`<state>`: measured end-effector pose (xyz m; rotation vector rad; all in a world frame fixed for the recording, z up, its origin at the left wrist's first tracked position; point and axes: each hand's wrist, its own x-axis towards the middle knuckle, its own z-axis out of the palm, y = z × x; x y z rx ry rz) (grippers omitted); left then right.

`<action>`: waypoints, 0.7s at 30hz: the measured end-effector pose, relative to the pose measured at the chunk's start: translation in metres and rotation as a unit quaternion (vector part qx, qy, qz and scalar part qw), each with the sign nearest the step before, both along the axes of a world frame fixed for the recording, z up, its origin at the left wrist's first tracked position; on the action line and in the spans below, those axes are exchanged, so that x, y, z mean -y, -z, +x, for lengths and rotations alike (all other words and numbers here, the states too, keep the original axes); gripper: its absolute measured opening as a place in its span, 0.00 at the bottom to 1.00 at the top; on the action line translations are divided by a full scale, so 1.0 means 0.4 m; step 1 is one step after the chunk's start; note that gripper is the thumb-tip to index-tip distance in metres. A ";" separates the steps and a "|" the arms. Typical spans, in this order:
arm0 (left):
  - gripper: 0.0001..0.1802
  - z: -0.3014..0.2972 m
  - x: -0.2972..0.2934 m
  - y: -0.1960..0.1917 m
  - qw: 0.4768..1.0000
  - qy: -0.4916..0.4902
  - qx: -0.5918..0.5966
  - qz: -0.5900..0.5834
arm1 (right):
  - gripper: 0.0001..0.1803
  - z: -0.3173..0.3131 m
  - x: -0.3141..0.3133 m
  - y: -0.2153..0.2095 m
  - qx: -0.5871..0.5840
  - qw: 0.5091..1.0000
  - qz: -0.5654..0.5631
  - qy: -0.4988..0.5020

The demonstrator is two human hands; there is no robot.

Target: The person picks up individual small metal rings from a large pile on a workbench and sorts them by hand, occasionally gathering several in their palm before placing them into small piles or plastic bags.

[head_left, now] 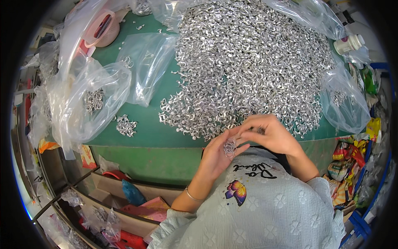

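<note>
Several silvery metal rings [229, 148] lie in the cupped palm of my left hand [215, 157], at the table's near edge. My right hand [271, 135] is curled close beside it, its fingertips meeting the left fingers. Small dark-grey metal pieces [260, 130] show between the curled right fingers; their exact shape is too small to tell. Just beyond both hands spreads a large heap of small curved, shiny metal clasps [253, 62]. What the right fingertips pinch is partly hidden.
On the green table [155, 124], a small pile of clasps [125, 125] sits left of the heap. Clear plastic bags [145, 62] lie around, one holding rings [93, 101]. A pink basket [108, 35] stands far left, a white bottle [349, 44] far right. Open drawers [112, 195] are below.
</note>
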<state>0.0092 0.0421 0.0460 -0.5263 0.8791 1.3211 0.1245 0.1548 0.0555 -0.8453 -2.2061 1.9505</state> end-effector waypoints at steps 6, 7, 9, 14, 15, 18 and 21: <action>0.16 -0.006 0.074 0.115 0.972 0.079 0.072 0.209 | 0.15 0.046 -0.045 0.030 -0.132 0.913 -0.291 0.252; 0.15 -0.006 0.076 0.123 0.967 0.069 0.096 0.227 | 0.17 0.058 -0.055 0.046 -0.209 0.869 -0.366 0.259; 0.14 -0.003 0.077 0.125 0.963 0.055 0.107 0.241 | 0.18 0.070 -0.064 0.064 -0.264 0.740 -0.545 0.292; 0.16 0.012 0.049 0.082 0.988 0.017 0.056 0.140 | 0.17 0.036 -0.055 0.000 -0.236 0.545 -0.632 0.498; 0.17 0.014 0.050 0.080 0.989 0.018 0.045 0.138 | 0.17 0.061 -0.059 0.023 -0.276 0.612 -0.606 0.426; 0.17 0.025 0.049 0.073 0.992 0.010 0.015 0.123 | 0.15 0.145 -0.064 0.076 -0.253 0.822 -0.393 0.326; 0.15 0.016 0.071 0.110 0.965 0.023 0.110 0.238 | 0.08 0.161 -0.046 0.064 -0.005 0.957 0.045 0.288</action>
